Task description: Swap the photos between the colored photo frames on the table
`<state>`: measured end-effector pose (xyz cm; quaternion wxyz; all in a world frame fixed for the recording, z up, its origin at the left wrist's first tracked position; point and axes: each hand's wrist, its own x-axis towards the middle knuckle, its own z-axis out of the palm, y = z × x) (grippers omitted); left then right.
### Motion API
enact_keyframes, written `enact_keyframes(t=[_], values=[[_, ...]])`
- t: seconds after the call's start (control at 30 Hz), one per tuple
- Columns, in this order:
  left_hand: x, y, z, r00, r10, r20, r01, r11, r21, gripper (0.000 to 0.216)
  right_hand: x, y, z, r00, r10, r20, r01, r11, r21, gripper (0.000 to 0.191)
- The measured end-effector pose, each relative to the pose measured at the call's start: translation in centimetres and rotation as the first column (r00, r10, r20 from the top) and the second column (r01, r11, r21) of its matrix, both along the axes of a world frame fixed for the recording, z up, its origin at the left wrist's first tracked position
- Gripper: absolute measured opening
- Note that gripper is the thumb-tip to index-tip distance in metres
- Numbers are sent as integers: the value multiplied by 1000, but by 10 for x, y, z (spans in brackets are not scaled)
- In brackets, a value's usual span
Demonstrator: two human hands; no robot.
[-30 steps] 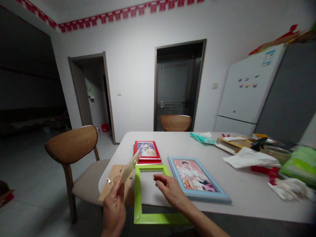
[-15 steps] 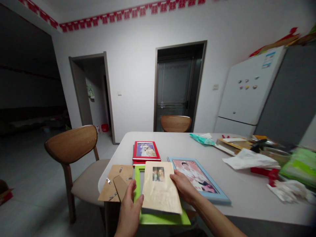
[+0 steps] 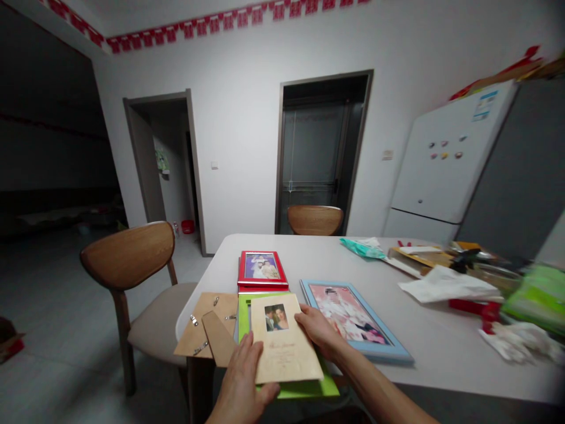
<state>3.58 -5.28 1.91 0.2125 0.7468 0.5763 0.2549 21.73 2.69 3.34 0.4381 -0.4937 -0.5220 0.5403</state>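
A cream card [image 3: 285, 347] with a small photo printed near its top lies over a lime green picture frame [image 3: 243, 306] at the table's near edge. My left hand [image 3: 244, 377] grips the card's lower left corner, thumb on top. At the card's upper right edge my right hand [image 3: 318, 330] pinches it between the fingers. A brown frame backing board [image 3: 207, 330] with metal clips and a stand lies just left of the green frame.
A red framed photo [image 3: 262, 268] and a larger blue framed photo [image 3: 353, 321] lie on the white table [image 3: 441, 347]. Papers, bags and packets crowd its right side. A wooden chair [image 3: 132, 259] stands at the left, another at the far end, a fridge [image 3: 445, 159] at right.
A second ago my left hand held the card upright on edge. It now lies flat over the green frame, and my right hand has come to its right edge.
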Motion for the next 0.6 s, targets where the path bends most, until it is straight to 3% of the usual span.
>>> enact_keyframes(t=[0.17,0.47,0.6], values=[[-1,-3,9,997,-64,-53,62,997,-38,66,-5,12,-3,983,-83,162,74,995,61,39],[-3,0,5,997,-79,3,79,997,4,63,-10,10,-1,978,-130,161,119,990,77,45],[-5,-1,3,996,-82,25,82,997,17,63,-10,11,0,874,-170,455,67,970,233,39]])
